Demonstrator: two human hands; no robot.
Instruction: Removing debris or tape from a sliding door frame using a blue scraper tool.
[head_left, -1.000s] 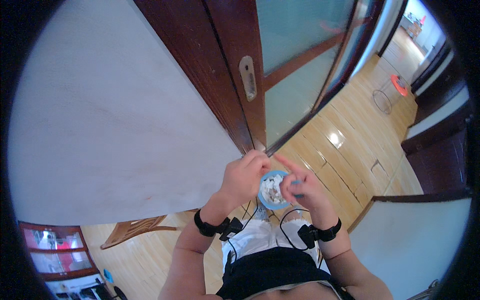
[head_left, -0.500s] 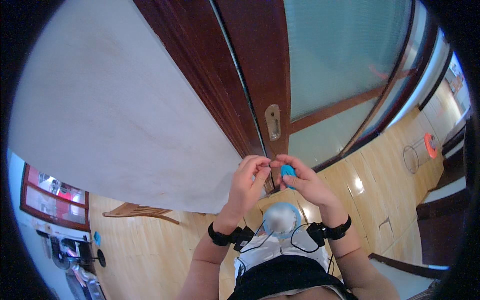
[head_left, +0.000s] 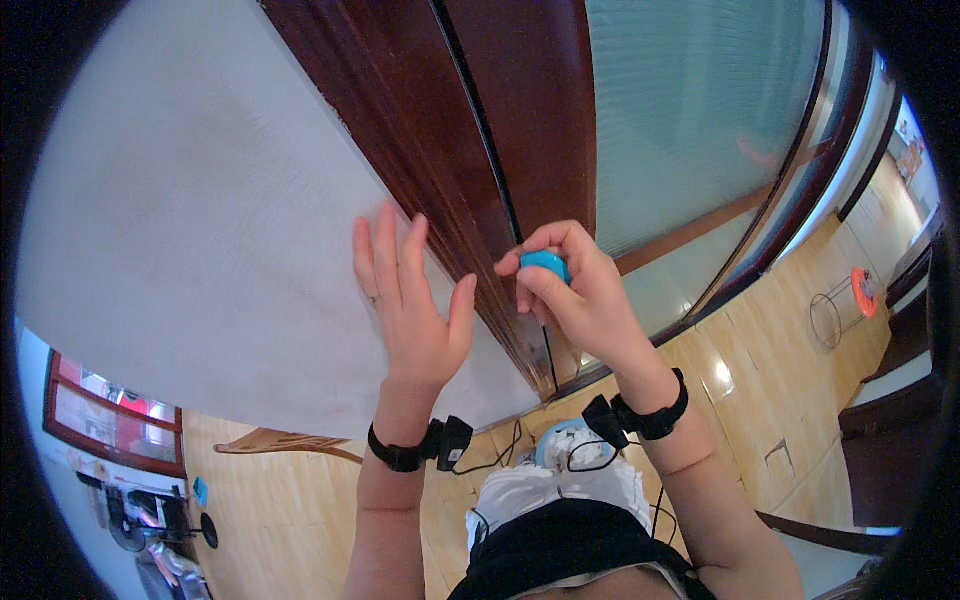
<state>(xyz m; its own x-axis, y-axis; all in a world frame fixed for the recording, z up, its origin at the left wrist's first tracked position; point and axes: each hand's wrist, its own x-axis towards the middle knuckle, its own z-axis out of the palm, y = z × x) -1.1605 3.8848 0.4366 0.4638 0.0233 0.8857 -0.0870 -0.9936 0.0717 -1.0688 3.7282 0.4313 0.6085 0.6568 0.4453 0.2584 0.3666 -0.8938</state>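
My right hand is closed on a small blue object at the dark wooden door, beside its long black seam. My left hand is raised open, fingers spread, over the white wall beside the brown wooden frame; whether it touches cannot be told. Black straps with small boxes and cables are on both wrists. Below, a light blue basin of white pieces sits near my body, partly hidden.
The door's frosted glass fills the upper right. Tiled floor runs right toward a stool with orange seat and a doorway. At lower left are a curved wooden furniture piece, a red-framed window and a black fan.
Both hands have moved up the door. My left hand has parted from the right, moved left and spread its fingers. My right hand still holds the blue object.
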